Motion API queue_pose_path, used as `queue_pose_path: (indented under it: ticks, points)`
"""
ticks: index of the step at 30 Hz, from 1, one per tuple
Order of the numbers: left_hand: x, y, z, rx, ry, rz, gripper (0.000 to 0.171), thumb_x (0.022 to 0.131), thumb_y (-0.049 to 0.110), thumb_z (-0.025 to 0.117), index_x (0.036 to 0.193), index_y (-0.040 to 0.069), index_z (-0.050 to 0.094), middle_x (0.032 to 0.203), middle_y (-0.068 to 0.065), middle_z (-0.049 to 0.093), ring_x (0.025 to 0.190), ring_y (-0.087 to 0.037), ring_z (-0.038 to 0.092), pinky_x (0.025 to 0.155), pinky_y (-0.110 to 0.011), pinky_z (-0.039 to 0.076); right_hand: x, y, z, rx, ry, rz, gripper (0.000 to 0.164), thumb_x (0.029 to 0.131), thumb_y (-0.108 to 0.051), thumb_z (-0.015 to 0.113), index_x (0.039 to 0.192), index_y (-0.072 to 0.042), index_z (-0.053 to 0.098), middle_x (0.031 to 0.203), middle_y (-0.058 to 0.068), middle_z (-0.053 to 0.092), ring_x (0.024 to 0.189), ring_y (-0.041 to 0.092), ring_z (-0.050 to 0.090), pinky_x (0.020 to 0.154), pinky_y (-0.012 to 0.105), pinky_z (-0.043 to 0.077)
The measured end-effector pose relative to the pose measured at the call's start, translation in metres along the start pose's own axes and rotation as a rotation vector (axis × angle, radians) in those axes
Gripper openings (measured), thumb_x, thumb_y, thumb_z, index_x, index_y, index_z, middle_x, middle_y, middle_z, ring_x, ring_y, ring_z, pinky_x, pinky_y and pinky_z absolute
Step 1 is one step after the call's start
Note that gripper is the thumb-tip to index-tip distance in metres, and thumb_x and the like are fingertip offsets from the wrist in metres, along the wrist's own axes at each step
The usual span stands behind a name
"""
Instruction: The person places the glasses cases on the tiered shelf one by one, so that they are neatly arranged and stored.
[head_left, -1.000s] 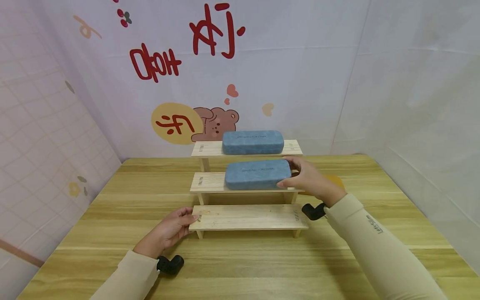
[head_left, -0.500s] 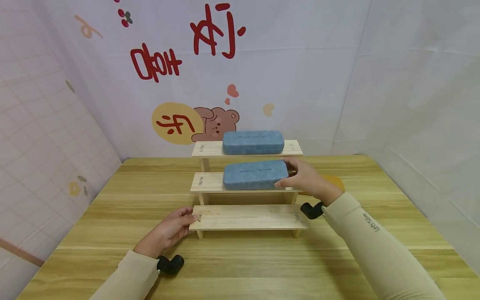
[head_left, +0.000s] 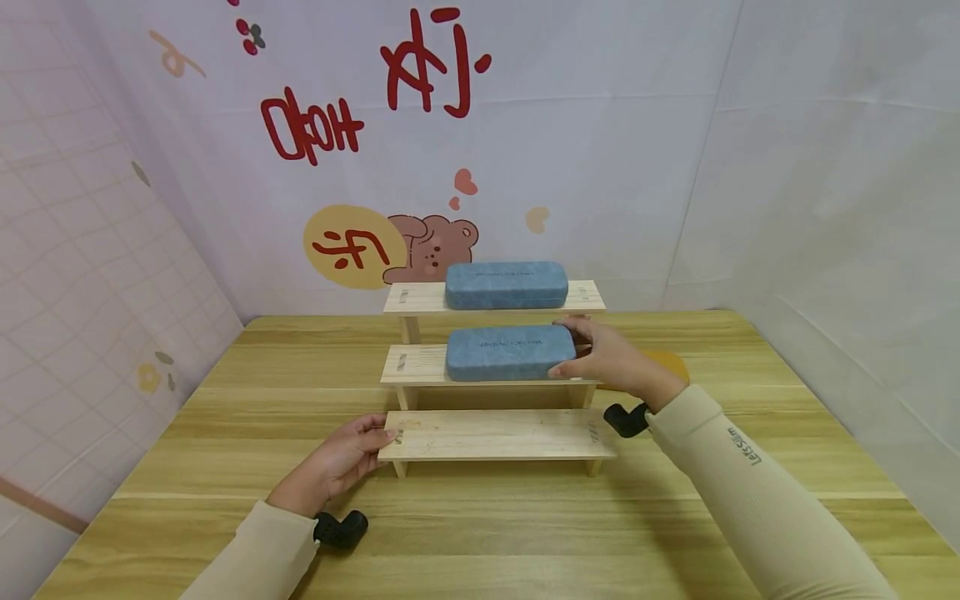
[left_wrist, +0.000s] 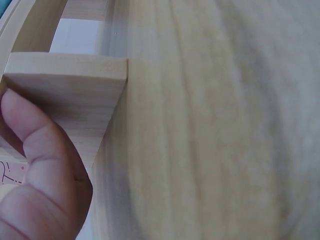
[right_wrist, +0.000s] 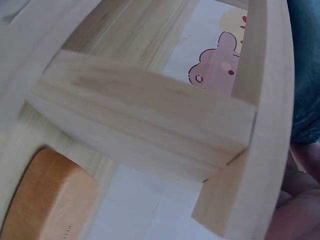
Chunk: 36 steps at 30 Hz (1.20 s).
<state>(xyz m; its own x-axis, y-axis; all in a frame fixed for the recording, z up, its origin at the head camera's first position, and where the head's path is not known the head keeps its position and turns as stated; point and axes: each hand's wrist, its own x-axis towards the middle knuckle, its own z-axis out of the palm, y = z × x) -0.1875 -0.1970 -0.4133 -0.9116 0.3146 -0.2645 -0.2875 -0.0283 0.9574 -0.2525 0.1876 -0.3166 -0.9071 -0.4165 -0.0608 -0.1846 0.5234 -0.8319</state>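
A three-step wooden display rack (head_left: 498,433) stands on the table. On its middle step lies a blue glasses case (head_left: 510,354), its long side along the step. My right hand (head_left: 618,362) grips that case by its right end, thumb at the front and fingers behind. In the right wrist view, fingers of the right hand (right_wrist: 300,205) show beside the blue case (right_wrist: 305,75) at the right edge. A second blue glasses case (head_left: 506,287) rests on the top step. My left hand (head_left: 337,462) pinches the left end of the lowest step, its thumb on top.
Behind the right forearm, an orange glasses case (head_left: 667,362) lies on the table (head_left: 480,533), partly hidden; the right wrist view shows more of the orange case (right_wrist: 55,200). A printed white backdrop (head_left: 600,150) stands behind the table.
The case in my right hand has shifted slightly left and its raised right end has come down, so it now lies level on the middle step. The left hand has stayed put.
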Motion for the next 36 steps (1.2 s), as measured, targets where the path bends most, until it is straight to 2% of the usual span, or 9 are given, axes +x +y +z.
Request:
queue_pose_path:
  ticks: [16, 30, 36]
  points:
    - [-0.0018, 0.0009, 0.0007, 0.021, 0.011, -0.002, 0.052, 0.1, 0.007, 0.05, 0.14, -0.016, 0.024, 0.112, -0.008, 0.056, 0.091, -0.009, 0.061, 0.076, -0.024, 0.051, 0.0, -0.0031, 0.0009, -0.101, -0.016, 0.004, 0.09, 0.081, -0.03, 0.079, 0.151, -0.006, 0.028, 0.151, 0.022, 0.029, 0.132, 0.041, 0.039, 0.101, 0.054, 0.04]
    - [-0.0015, 0.0014, 0.001, 0.02, 0.025, -0.005, 0.053, 0.099, 0.007, 0.05, 0.14, -0.016, 0.024, 0.113, -0.01, 0.056, 0.091, -0.009, 0.061, 0.076, -0.024, 0.051, -0.0032, -0.0029, 0.0036, -0.1, -0.006, -0.021, 0.088, 0.084, -0.028, 0.077, 0.152, -0.006, 0.026, 0.153, 0.023, 0.025, 0.132, 0.044, 0.038, 0.101, 0.054, 0.04]
    - [-0.0008, 0.0008, -0.0009, 0.033, 0.016, -0.003, 0.055, 0.099, 0.009, 0.053, 0.14, -0.016, 0.025, 0.115, -0.01, 0.055, 0.092, -0.01, 0.061, 0.077, -0.024, 0.051, -0.0063, -0.0003, 0.0014, -0.085, 0.049, -0.124, 0.081, 0.086, -0.025, 0.075, 0.15, -0.003, 0.03, 0.145, 0.022, 0.038, 0.128, 0.038, 0.041, 0.1, 0.052, 0.042]
